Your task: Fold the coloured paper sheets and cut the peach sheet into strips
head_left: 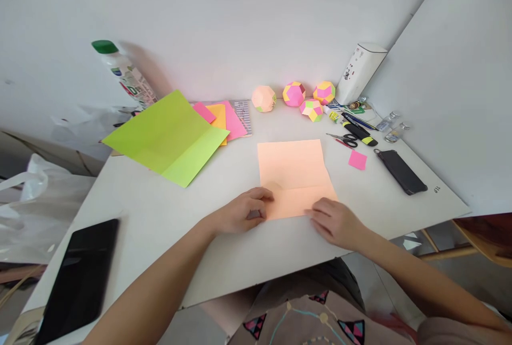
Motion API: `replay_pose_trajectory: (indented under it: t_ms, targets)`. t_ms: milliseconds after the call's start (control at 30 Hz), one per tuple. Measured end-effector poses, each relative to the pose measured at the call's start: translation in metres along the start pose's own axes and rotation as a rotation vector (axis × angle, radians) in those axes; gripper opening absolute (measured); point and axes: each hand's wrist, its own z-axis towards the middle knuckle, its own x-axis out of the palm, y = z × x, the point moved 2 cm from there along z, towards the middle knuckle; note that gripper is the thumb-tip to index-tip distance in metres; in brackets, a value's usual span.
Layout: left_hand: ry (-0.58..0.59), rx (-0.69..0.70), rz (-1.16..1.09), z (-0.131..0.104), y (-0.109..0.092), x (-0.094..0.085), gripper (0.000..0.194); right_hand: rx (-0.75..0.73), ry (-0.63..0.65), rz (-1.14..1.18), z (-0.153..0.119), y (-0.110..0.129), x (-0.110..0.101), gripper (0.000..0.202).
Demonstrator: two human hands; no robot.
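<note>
A sheet of peach paper (pixel 291 166) lies on the white table in front of me, with a crease running across its lower part. My left hand (pixel 246 210) is at its lower left corner, fingers curled and thumb bent in at the edge. At the lower right corner my right hand (pixel 336 222) has its fingers bent together on the near edge. The paper's near edge runs between both hands. To the left, a large lime-green sheet (pixel 168 139) with a fold near one end rests partly over other coloured papers.
Several folded paper balls (pixel 294 94) sit along the wall. On the right are scissors (pixel 349 140), a pink paper square (pixel 357 160), a highlighter (pixel 359 133), glass jars (pixel 397 133) and a black pouch (pixel 401 171). A black tablet (pixel 80 275) lies front left; a spray can (pixel 124 73) stands behind.
</note>
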Motion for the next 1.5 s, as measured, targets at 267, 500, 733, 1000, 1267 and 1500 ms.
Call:
replay_pose_trajectory:
  t_ms: [267,500,733,1000,1267,1500]
  targets:
    - [-0.001,0.166,0.339,-0.006,-0.006,-0.003,0.029,-0.25,0.226,-0.046,0.052,0.021,0.045,0.029]
    - [-0.004,0.136,0.797,-0.009,-0.025,0.02,0.022,-0.226,0.328,-0.09,0.057,0.02,0.04,0.031]
    - [0.015,0.098,0.872,-0.006,-0.033,0.027,0.023,-0.218,0.416,-0.167,0.046,0.011,0.032,0.027]
    - [-0.037,0.1,0.871,-0.005,-0.036,0.031,0.022,-0.193,0.416,-0.243,0.017,-0.005,0.017,0.033]
    - [-0.048,0.087,0.838,-0.006,-0.035,0.033,0.026,-0.073,0.422,-0.285,-0.022,-0.025,-0.004,0.032]
    - [-0.063,0.106,0.826,-0.006,-0.034,0.034,0.03,0.004,0.424,-0.345,-0.059,-0.043,-0.022,0.04]
